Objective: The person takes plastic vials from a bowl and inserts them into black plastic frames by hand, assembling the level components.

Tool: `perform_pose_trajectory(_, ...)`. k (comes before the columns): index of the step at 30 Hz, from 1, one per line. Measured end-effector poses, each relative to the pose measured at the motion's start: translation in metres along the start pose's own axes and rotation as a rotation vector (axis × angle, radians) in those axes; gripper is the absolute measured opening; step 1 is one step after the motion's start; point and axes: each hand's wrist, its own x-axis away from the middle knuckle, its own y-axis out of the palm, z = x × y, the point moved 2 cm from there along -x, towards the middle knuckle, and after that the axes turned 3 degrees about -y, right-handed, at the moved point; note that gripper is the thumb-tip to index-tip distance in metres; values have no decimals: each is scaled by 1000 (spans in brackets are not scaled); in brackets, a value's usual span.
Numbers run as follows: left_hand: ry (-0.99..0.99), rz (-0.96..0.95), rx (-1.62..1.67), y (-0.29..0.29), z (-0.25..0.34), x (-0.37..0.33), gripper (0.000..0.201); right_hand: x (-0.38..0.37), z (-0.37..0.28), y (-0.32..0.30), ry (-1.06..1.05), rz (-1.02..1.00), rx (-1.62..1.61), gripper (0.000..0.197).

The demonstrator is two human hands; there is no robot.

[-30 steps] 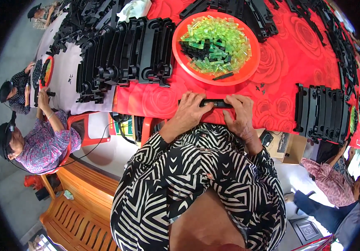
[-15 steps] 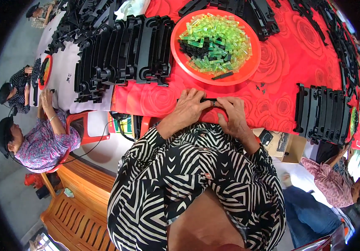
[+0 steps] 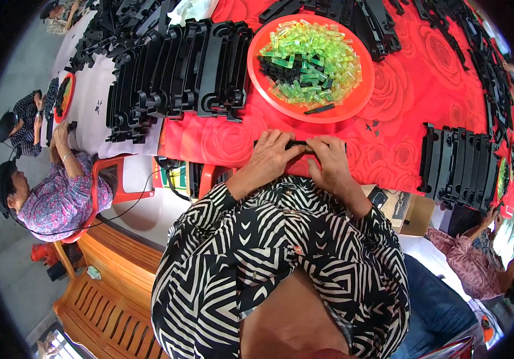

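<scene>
Both my hands are closed on one long black plastic part (image 3: pixel 296 143) at the table's near edge. My left hand (image 3: pixel 270 157) grips its left end and my right hand (image 3: pixel 330 160) its right; the fingers cover most of it, so its shape is largely hidden. Just beyond the hands sits a round red tray (image 3: pixel 360 110), heaped with small clear yellow-green pieces (image 3: pixel 316 42) and small black pieces (image 3: pixel 278 70). One thin black strip (image 3: pixel 319 109) lies inside its near rim.
Black plastic housings (image 3: pixel 176 72) stand in a row at left, with another row (image 3: pixel 457 164) at right. Loose black parts (image 3: pixel 122 30) pile up farther back. Tiny black bits (image 3: pixel 372 127) lie on the red tablecloth (image 3: pixel 221 143). People sit at both sides; a wooden bench (image 3: pixel 110 287) is lower left.
My right hand has shifted slightly left and its fingers lie more over the black part. The part's right end now shows beyond them. The whole view has shifted a little.
</scene>
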Motion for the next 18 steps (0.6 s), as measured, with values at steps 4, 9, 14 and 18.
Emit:
perform_pose_trajectory(4,23,117,120,-4,-1,2,26,-3,-7,-6,48,55,-95,54)
perform_pose_trajectory(9,20,117,31,-6,2,3,24,-6,-9,-3,43,74,-74,53)
perform_pose_trajectory(14,56,114,22,-6,0,6,22,-8,-12,0,-42,75,-16,51)
perform_pose_trajectory(18,52,120,32,-2,-3,8,20,-2,-8,11,-119,74,30,46)
